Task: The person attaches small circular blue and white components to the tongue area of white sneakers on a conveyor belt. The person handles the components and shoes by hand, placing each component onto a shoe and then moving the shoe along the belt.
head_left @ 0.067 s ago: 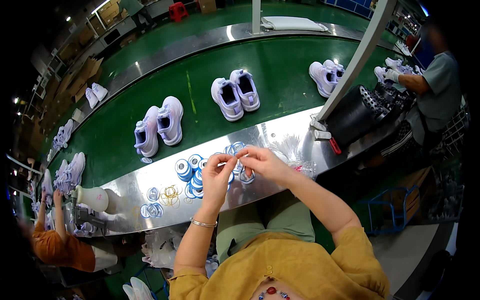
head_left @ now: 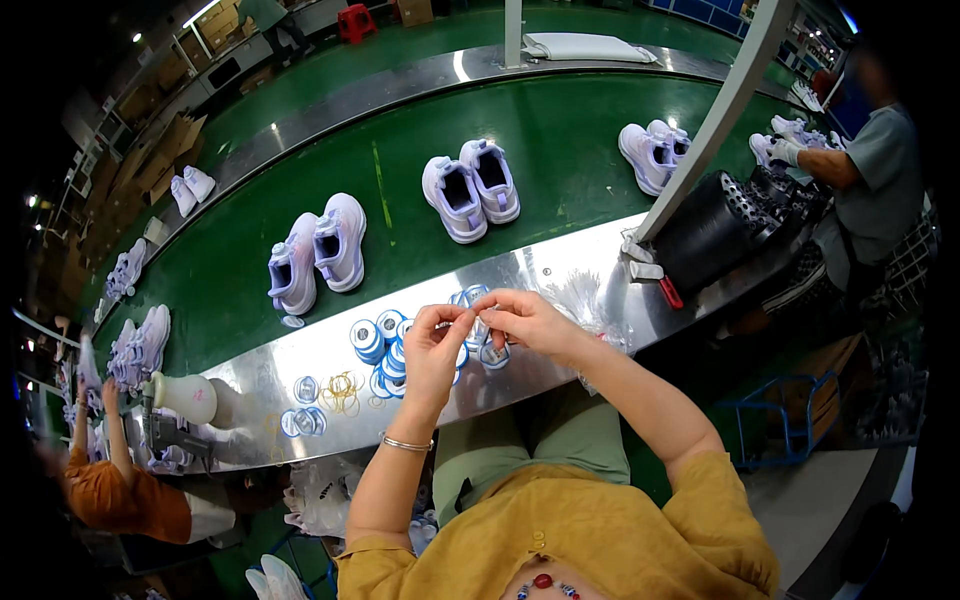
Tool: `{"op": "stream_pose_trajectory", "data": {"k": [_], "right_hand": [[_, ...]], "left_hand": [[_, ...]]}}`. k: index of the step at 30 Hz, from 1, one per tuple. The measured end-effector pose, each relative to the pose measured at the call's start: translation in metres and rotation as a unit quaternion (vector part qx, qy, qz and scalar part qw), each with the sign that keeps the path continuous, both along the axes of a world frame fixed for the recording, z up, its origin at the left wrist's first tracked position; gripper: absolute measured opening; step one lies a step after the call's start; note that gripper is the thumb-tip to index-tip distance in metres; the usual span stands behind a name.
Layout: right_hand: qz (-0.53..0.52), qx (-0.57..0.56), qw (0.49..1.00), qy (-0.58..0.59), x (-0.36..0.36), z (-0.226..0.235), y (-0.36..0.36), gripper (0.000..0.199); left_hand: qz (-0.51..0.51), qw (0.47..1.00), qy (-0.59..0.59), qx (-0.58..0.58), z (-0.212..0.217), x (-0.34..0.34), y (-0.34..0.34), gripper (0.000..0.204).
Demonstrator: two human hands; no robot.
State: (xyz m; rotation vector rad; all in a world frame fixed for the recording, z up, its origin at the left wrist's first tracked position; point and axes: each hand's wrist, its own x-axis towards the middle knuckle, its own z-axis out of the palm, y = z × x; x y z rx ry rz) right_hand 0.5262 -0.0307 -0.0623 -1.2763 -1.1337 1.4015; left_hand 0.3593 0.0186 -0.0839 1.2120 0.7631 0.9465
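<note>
My left hand (head_left: 432,350) and my right hand (head_left: 535,325) meet above the metal ledge, thumbs and forefingers pinched together at the fingertips. Whatever lies between them is too small to make out. Just below and behind my hands is a heap of round blue-rimmed tags (head_left: 367,342), partly covered by my left hand. More of these blue-edged tags (head_left: 494,356) show under my right hand. Beside that hand lies a spread of thin clear plastic strands (head_left: 582,292).
Pairs of white-and-lilac sneakers (head_left: 340,242) stand on the green conveyor (head_left: 400,130). Yellowish loops (head_left: 342,392) lie left of the tags. A slanted post (head_left: 715,120) and black bin (head_left: 700,235) stand right. Co-workers are at both sides, one in an orange top (head_left: 130,500).
My hands stay pinched together, with only a tiny shift of the right hand and forearm. At the far left, the co-worker's hands have moved slightly.
</note>
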Motion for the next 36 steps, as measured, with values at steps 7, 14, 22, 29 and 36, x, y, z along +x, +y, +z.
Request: {"op": "stream_pose_trajectory", "data": {"k": [7,14,22,29,36], "right_hand": [[-0.037,0.078,0.978,-0.190,0.035,-0.012,0.033,0.016],[-0.167,0.152,0.873,-0.432,0.066,-0.022,0.068,0.018],[-0.160,0.187,0.827,-0.505,0.090,-0.048,0.086,0.013],[-0.072,0.233,0.696,-0.675,0.093,-0.050,0.102,0.008],[-0.053,0.273,0.677,-0.682,0.098,-0.053,0.103,0.009]], "left_hand": [[-0.029,0.999,0.015,0.029,0.004,0.028,0.044,0.009],[0.030,0.992,0.048,-0.113,-0.052,0.089,0.128,0.022],[0.034,0.964,-0.078,-0.253,-0.070,0.116,0.141,0.015],[-0.020,0.960,-0.074,-0.268,-0.063,0.093,0.137,0.011],[-0.034,0.953,-0.081,-0.290,-0.067,0.085,0.131,0.013]]}}
